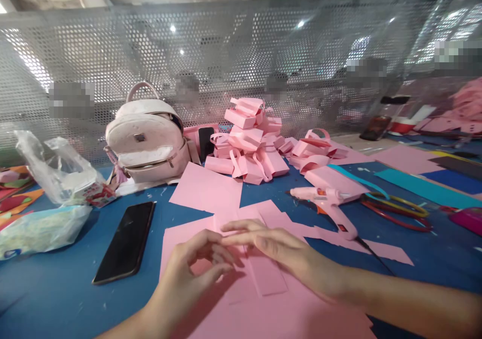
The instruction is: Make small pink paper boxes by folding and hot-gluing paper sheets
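Left hand (196, 263): we see it curled over the pink paper sheet (263, 299), fingers bent, thumb and forefinger pinching at a fold; what it grips is partly hidden.
Right hand (274, 246): laid flat, fingers stretched out and pressing down on a narrow pink strip (265, 273); holds nothing.
Paper: sheets lie overlapping on the blue worktop (56, 294), right under both hands.
Phone (126, 241): we note it face up, just left of the sheets.
Glue gun (326, 203): beyond the right hand, on its side.
Folded pink pieces (248, 143): heaped at the back, beside a pale backpack (146, 135).
Plastic bags (52, 178): far left.
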A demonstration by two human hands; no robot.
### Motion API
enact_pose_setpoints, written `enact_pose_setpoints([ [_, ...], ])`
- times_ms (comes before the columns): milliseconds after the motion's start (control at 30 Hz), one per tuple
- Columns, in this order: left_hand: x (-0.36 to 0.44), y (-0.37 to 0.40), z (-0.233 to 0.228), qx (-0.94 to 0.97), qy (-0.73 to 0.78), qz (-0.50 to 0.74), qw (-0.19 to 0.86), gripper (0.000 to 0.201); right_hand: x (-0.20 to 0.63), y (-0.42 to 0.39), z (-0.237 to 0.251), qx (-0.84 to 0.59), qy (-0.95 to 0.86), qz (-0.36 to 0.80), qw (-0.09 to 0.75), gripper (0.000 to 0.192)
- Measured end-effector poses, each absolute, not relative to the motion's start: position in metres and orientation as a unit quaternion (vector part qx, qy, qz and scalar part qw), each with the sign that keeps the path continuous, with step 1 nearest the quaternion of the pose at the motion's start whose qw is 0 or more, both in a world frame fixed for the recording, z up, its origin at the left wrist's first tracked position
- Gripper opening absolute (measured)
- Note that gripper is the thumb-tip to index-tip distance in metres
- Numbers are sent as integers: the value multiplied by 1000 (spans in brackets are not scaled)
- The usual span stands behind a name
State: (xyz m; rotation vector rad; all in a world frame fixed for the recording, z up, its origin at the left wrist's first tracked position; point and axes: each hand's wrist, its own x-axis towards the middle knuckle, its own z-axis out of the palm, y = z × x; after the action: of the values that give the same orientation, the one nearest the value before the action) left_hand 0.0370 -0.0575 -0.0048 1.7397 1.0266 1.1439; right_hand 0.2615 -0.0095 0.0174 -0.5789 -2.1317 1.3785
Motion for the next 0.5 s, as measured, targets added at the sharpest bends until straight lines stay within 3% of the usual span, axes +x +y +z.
enact_pose_setpoints([
  [100, 41, -63, 2, 615, 400, 490, 471, 14, 260, -20, 22, -161, -713, 644, 226, 49],
  [200, 44, -69, 7, 600, 391, 505, 482, 14, 256, -26, 26, -146, -676, 691, 209, 61],
  [500, 52, -80, 17, 575, 389, 514, 503, 19, 246, -36, 33, -148, -733, 641, 173, 76],
])
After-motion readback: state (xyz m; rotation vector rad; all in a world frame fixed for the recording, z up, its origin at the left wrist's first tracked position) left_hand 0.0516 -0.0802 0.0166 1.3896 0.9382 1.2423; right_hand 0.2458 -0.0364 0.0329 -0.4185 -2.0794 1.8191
